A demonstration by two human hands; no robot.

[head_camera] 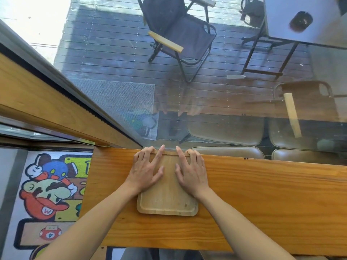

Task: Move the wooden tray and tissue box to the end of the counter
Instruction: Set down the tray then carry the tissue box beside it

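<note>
A person looks down at a wooden counter (262, 194) that runs left to right along a window (187, 81). A square wooden tray (167, 199) with rounded corners and a raised rim lies flat on the counter, near its left end, with its far edge against the glass. Nothing lies in the tray.

Both hands rest on the tray's far half, palms down. The left hand (145, 170) covers the corner at 11 o'clock; its fingers are spread and its fingertips hook over the far rim. The right hand (192, 172) covers the corner at 1 o'clock in the same way, fingers spread, tips curled over the far rim. Neither hand is closed into a fist. The thumbs point toward each other over the tray's middle, apart. Bare forearms reach in from 7 and 5 o'clock.

At 8 o'clock, on the floor past the counter's left end, lies a rug (47, 194) with bright cartoon figures. Through the glass at 12 o'clock stands a dark folding chair (180, 30) on a slatted deck (103, 53). At 2 o'clock brown padded stools (231, 152) show beyond the counter's far edge. The tissue box is not seen.
</note>
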